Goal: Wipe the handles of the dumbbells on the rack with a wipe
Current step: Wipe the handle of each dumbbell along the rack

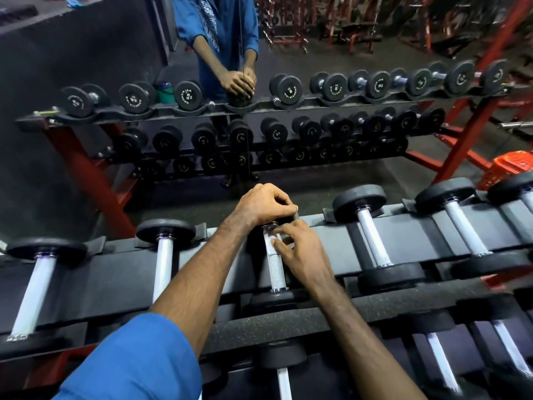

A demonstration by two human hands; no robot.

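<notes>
Both hands hide dumbbell's far end.

Both hands crowd the far end of one handle on the rack's top shelf: the left hand over its far head, the right hand on the bar. Bare shelf padding opens on either side, before the neighbouring handles and. Black heads wall the shelf's far and near edges. A speckled padded rail crosses below.
</notes>
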